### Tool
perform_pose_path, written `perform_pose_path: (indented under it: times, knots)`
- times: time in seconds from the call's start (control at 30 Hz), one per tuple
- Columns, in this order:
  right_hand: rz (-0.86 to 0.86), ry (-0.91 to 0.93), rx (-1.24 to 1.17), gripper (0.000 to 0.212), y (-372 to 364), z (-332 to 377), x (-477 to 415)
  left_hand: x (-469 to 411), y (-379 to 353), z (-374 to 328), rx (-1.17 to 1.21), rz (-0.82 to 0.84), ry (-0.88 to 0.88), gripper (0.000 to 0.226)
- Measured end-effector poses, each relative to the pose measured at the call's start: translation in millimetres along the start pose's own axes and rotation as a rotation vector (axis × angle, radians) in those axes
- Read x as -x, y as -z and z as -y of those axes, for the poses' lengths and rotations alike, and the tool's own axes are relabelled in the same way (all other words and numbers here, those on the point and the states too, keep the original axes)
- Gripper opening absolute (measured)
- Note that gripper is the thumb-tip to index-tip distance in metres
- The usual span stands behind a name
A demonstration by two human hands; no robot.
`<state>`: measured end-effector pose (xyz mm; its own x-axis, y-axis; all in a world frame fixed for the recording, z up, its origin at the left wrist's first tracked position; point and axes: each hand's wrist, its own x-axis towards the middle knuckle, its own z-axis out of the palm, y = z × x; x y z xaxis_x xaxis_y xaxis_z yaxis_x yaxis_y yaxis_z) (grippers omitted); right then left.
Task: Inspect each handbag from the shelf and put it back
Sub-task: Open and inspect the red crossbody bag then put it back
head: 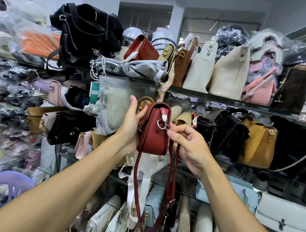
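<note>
A small dark red handbag (153,134) is held up side-on in front of the middle shelf, its silver zipper end and ring facing me. My left hand (131,125) grips the bag's left side, thumb up near the top edge. My right hand (188,143) pinches the silver zipper pull by the ring with thumb and forefinger. The bag's long red strap (168,196) hangs down in a loop below both hands.
Glass shelves (206,96) are packed with bags: black backpack (85,34), cream totes (227,74), tan bag (257,144), pale blue and white bags below. Plastic-wrapped bags pile up at left. A purple plastic stool (9,186) stands at lower left.
</note>
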<state>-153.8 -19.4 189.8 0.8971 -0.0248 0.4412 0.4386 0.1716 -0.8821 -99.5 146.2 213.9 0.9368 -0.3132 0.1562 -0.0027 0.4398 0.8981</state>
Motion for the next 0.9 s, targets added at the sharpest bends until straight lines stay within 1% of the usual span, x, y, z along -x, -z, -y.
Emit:
perform_pose_path:
  times: [0.13,0.33,0.47,0.6,0.7,0.77,0.9]
  knots:
    - [-0.014,0.016,0.116,0.020,1,7,0,0,2,-2,-0.013,0.028,0.055,0.096]
    - [-0.039,0.034,0.207,0.019,-1,14,3,0,-1,-5,0.010,0.049,0.109,0.096]
    - [-0.039,0.027,0.187,0.009,0,12,4,0,1,-4,0.009,0.058,0.129,0.100]
    - [-0.024,0.066,0.232,0.012,-2,9,6,1,5,-1,0.072,0.091,0.128,0.106]
    - [-0.005,0.119,0.300,0.017,-3,9,6,-1,8,1,0.097,0.082,0.130,0.105]
    - [0.001,0.139,0.328,0.017,-4,9,7,-1,9,2,0.109,0.072,0.139,0.106]
    - [-0.070,0.177,0.389,0.009,-9,13,5,0,9,0,0.082,0.082,0.178,0.112]
